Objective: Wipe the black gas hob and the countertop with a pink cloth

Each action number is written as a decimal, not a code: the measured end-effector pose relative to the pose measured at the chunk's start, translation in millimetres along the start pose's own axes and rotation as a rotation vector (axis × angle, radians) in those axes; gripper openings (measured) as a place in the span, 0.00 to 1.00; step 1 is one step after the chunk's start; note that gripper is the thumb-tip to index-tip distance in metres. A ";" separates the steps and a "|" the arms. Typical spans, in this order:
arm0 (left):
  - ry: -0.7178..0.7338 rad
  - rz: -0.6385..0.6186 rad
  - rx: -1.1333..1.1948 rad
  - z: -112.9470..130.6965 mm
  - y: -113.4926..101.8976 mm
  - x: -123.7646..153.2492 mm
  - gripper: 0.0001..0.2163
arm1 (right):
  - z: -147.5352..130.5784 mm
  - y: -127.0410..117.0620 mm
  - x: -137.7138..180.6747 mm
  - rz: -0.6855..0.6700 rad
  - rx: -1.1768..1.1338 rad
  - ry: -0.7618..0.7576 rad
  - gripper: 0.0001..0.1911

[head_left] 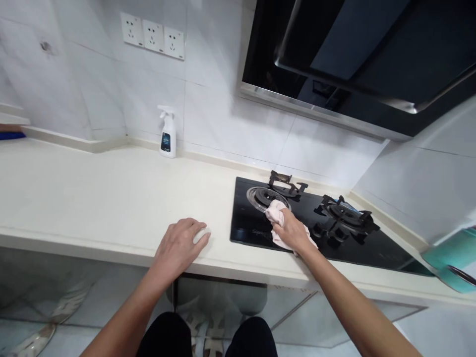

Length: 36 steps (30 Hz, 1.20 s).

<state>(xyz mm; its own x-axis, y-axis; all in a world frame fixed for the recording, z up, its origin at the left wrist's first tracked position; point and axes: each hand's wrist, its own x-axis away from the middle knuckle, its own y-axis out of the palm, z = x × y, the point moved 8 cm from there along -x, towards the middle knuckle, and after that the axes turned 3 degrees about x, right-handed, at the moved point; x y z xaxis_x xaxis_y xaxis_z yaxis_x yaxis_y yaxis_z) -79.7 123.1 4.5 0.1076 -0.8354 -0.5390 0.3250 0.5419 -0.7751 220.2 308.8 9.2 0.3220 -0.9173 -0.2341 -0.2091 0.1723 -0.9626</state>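
Note:
My right hand [292, 230] grips a pale pink cloth [275, 213] and presses it on the black glass gas stove [245, 223], at the front edge of the left burner [266, 197]. Part of the cloth hangs out below and behind my fingers. Resting on the cream countertop [111, 193] left of the stove, my left hand [181, 243] holds nothing, its fingers loosely bent and the thumb apart. The left burner's pan support [286, 184] has been set off it, at the back of the stove. Another support sits on the right burner [345, 215].
A white spray bottle [168, 134] stands against the tiled wall, below several sockets [153, 36]. The dark range hood [334, 59] overhangs the stove. At the right edge is a green container [451, 258] with a handle. Something blue [12, 135] lies far left.

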 end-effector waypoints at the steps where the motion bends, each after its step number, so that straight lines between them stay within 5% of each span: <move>1: 0.003 0.002 0.002 0.6 0.0 0.5 0.14 | -14.3 1.6 2.0 0.005 -0.022 -0.068 0.22; 5: -0.005 -0.007 0.011 2.4 -0.2 2.5 0.12 | -73.6 11.9 -16.5 -0.005 -0.108 -0.268 0.25; 11: -0.077 0.001 0.056 0.1 -2.4 2.9 0.11 | -132.0 28.1 -91.8 -0.055 -0.133 -0.244 0.32; 14: -0.071 0.006 0.063 -0.5 -2.6 3.3 0.10 | -144.0 30.9 -103.4 -0.080 -0.133 -0.240 0.30; 18: -0.077 0.006 0.079 -3.2 -3.5 3.9 0.12 | -145.1 23.9 -73.3 -0.078 -0.142 -0.274 0.28; 25: -0.056 -0.019 0.035 -5.2 -4.0 1.0 0.14 | -148.7 4.6 30.6 -0.053 -0.210 -0.494 0.26; 29: -0.060 -0.052 0.030 -9.2 -3.0 -2.9 0.16 | -120.0 -8.7 47.5 -0.030 -0.250 -0.456 0.27; 36: -0.071 -0.094 0.002 -5.1 -4.0 -6.3 0.16 | 26.9 -25.6 51.9 0.055 -0.161 0.029 0.25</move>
<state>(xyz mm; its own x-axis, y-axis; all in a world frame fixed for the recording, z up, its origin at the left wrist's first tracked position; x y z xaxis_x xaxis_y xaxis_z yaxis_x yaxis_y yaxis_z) -86.5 126.7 9.3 0.1426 -0.8868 -0.4396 0.3384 0.4610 -0.8203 267.1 266.4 18.0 0.2792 -0.9186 -0.2795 -0.3719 0.1650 -0.9135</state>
